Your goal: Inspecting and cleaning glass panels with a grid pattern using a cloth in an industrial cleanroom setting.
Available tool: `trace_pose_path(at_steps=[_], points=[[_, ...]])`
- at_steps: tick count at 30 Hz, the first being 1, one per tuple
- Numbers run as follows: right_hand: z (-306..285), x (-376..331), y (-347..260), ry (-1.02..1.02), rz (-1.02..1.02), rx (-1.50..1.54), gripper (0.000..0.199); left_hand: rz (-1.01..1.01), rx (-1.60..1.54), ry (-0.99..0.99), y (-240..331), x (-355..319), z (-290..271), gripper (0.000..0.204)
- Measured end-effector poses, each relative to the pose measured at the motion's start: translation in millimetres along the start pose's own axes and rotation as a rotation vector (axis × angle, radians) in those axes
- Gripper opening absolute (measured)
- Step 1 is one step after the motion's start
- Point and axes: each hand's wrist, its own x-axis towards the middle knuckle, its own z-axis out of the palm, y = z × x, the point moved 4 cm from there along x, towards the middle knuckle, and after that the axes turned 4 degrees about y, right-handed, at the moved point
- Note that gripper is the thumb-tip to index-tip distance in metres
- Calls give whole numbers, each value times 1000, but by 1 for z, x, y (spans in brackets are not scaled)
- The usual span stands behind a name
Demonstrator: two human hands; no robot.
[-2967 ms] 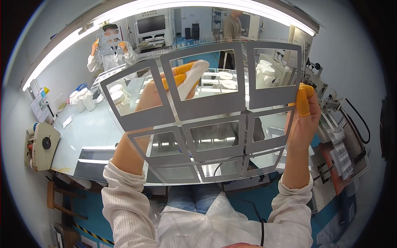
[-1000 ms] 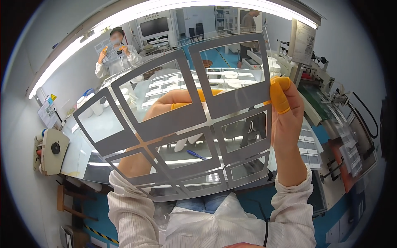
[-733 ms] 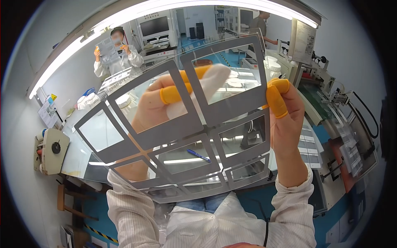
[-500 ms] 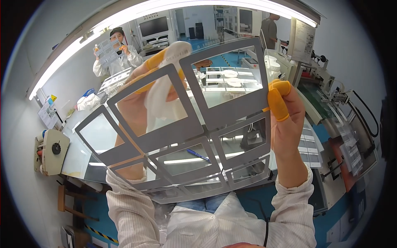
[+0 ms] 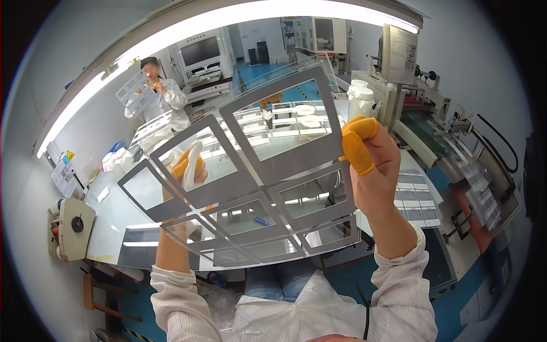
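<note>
A clear sheet printed with several grey window frames (image 5: 290,151) is held up, tilted, before me. My right hand (image 5: 375,171), with orange finger cots on thumb and fingers, pinches its right edge. Behind the sheet, seen through one clear window, is my left hand (image 5: 199,173), also in orange finger cots. Its fingers are closed on a white cloth (image 5: 193,161); whether the cloth touches the sheet I cannot tell. Grey printing partly covers that hand and its forearm. Through a lower window shows a blue pen (image 5: 261,221) on the table.
More framed sheets lie on the glass-topped table (image 5: 105,219) at the right (image 5: 415,199). White bottles (image 5: 360,101) stand behind my right hand. A machine (image 5: 450,134) is at far right, a tape dispenser (image 5: 73,228) at left. Across the table, a co-worker (image 5: 165,105) holds a similar sheet.
My left hand with the cloth has come down from the sheet's top edge to behind a left window. Sheet and right hand have shifted slightly left. The co-worker's sheet has moved left in view.
</note>
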Motion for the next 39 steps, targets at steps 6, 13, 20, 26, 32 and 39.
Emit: trace_pose_path(at_steps=[6,13,20,26,32,39], points=[[-2,18,5,-25,-54,33,19,-190,-198,187,-44,-33,-54,55],[6,59,-9,212,-148,0,10,-278,-207,2,-82,-36,-58,51],[-11,73,-11,241,-193,-50,21,-315,-130,53,-88,-42,-10,56],[-8,74,-14,216,-207,-40,23,-354,89,58,-91,-46,2,86],[-7,76,-21,199,-230,-34,22,-422,-118,-29,-94,-49,18,71],[-6,82,-27,124,-301,-7,23,-387,-215,-204,-93,-50,41,54]])
